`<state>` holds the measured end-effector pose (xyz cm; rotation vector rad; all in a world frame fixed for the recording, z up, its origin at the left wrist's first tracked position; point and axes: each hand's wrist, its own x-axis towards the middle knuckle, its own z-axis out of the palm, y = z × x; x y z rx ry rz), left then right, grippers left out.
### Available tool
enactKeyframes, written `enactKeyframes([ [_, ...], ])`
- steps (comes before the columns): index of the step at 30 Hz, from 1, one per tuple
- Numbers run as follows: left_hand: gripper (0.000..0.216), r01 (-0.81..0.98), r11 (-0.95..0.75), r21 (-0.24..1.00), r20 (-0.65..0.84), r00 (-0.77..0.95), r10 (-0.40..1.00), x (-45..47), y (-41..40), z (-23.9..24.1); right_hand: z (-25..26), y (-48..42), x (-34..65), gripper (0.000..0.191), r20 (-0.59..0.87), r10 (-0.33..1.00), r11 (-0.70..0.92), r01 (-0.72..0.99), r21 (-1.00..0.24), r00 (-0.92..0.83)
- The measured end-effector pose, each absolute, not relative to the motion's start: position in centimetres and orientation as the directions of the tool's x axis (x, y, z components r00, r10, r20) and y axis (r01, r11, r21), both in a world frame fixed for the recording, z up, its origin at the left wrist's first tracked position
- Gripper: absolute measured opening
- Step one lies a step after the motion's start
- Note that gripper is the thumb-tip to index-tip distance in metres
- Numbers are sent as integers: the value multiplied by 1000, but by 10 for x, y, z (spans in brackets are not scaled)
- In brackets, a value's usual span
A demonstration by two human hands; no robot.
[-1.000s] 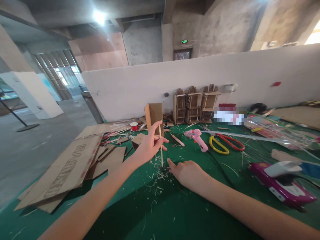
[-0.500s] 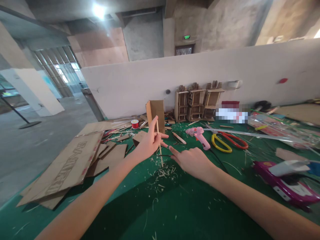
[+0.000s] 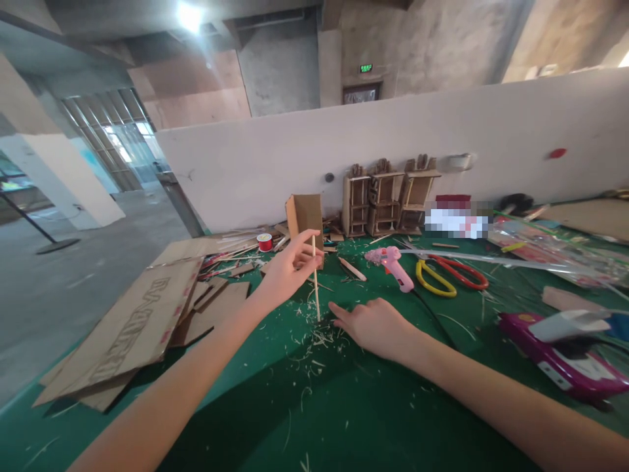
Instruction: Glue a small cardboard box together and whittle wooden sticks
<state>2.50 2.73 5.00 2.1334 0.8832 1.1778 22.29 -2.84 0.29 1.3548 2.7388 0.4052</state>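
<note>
My left hand (image 3: 293, 263) is closed on a thin wooden stick (image 3: 316, 288), gripped between thumb and fingers. The stick stands nearly upright, its lower end close to a scatter of pale wood shavings (image 3: 322, 337) on the green tabletop (image 3: 246, 419). Just right of that lower end is my right hand (image 3: 371, 322), its fingers curled and the index finger stretched toward the stick. A thin dark blade-like piece (image 3: 328, 323) shows at its fingertips, mostly hidden by the hand.
Behind my left hand stands a folded cardboard piece (image 3: 308, 213). To the right lie a pink glue gun (image 3: 396, 265), scissors with yellow and red handles (image 3: 437, 278) and a purple power strip (image 3: 560, 360). Cardboard sheets (image 3: 132, 314) cover the left side. Cardboard models (image 3: 386, 200) line the wall.
My left hand has drawn its fingers in around the stick, away from the right hand. My right hand has shifted slightly down, bringing the dark piece toward the stick's lower end.
</note>
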Motion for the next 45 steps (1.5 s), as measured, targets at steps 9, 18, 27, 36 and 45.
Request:
enactKeyframes([
  [9, 55, 244, -600, 762, 464, 441, 768, 23, 25, 47, 11, -20, 225, 47, 119, 832, 518, 835, 185, -542],
  [18, 72, 187, -607, 772, 497, 416, 761, 27, 23, 43, -1, -27, 228, 50, 80, 767, 602, 757, 256, -637],
  [27, 73, 183, -605, 775, 495, 419, 761, 27, 21, 43, 2, -22, 222, 51, 127, 840, 484, 834, 263, -527],
  [36, 71, 160, -607, 778, 494, 441, 749, 26, 20, 43, -4, -22, 223, 53, 162, 802, 519, 804, 289, -575],
  [45, 71, 184, -602, 777, 478, 449, 755, 25, 19, 44, -3, -20, 226, 51, 146, 783, 549, 782, 295, -605],
])
